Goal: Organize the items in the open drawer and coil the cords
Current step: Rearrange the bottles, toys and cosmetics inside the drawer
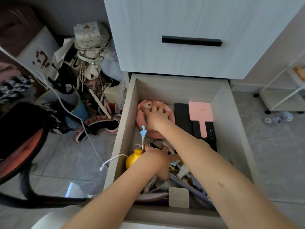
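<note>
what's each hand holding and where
The left hand grips the blue-tipped stick at its lower end; right hand only rests spread on the pink round case.

Grey tiled floor point(66, 146), pale wood-grain cabinet point(181, 22) with black handle point(191, 41), white shelf rack point(280, 98) at right

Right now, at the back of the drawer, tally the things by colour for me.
Pink: 2, the round cushion under the right hand and the hand mirror
Black: 1, a flat stack under the mirror; its layers are unclear
Total: 3
</note>
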`<state>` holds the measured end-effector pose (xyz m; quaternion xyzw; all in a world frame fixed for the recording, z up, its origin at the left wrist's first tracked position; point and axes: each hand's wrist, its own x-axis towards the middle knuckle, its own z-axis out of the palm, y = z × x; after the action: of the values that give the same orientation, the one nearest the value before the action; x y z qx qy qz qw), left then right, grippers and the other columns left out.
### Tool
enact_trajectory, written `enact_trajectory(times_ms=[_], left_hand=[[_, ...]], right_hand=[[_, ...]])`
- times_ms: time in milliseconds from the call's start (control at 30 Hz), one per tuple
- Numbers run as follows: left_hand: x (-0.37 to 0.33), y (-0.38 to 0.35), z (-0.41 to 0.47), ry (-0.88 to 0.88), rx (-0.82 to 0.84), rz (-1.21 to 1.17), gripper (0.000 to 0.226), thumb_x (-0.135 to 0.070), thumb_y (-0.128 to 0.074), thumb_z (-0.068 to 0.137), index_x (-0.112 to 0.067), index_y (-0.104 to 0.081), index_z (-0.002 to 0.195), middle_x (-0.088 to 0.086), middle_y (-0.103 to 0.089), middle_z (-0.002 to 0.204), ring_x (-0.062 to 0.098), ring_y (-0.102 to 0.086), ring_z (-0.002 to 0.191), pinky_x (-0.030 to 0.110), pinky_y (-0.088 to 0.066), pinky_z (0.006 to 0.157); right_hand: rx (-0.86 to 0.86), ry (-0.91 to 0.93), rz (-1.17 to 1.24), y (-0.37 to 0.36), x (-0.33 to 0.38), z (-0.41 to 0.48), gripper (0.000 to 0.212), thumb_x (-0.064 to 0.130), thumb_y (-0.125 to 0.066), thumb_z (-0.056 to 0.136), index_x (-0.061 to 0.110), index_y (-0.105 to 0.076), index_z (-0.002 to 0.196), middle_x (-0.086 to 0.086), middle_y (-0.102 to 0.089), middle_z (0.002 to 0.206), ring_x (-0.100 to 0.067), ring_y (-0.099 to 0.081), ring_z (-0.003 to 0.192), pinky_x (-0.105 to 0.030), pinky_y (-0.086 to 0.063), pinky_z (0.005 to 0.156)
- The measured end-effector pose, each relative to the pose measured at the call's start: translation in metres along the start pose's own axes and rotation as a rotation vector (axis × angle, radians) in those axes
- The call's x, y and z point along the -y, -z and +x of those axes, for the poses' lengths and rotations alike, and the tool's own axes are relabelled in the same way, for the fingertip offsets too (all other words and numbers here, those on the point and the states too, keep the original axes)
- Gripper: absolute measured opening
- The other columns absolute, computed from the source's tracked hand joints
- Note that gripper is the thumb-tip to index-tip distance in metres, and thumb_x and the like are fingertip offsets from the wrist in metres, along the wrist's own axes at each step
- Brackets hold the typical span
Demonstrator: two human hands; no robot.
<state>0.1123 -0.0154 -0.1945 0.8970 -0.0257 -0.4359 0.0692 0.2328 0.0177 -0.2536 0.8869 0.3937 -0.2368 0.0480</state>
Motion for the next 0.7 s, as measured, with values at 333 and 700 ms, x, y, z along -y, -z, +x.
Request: enact_trajectory(times_ms=[333,700], left_hand=[[-0.002,0.003,-0.006,0.018,-0.002,0.012,0.066,-0.029,-0.057,0.09,-0.018,-0.023,0.146,0.012,-0.039,0.141,0.031,-0.049,0.116,0.049,-0.035,0.102],[0.0,-0.003,-0.001,0.012,-0.04,0.024,0.083,-0.025,-0.058,0.087,-0.035,-0.005,0.15,0.011,-0.027,0.15,0.031,-0.047,0.117,0.048,-0.035,0.1]], right_hand=[[-0.018,-0.008,-0.008,-0.006,0.003,0.0,0.098,0.053,-0.06,0.081,0.04,0.012,0.147,-0.01,0.026,0.154,-0.048,0.016,0.139,-0.076,-0.012,0.101],[-0.052,-0.136,0.047,-0.043,-0.02,-0.03,0.091,0.064,-0.034,0.09,0.018,0.018,0.148,-0.026,0.022,0.152,-0.038,0.022,0.141,-0.049,0.006,0.117]])
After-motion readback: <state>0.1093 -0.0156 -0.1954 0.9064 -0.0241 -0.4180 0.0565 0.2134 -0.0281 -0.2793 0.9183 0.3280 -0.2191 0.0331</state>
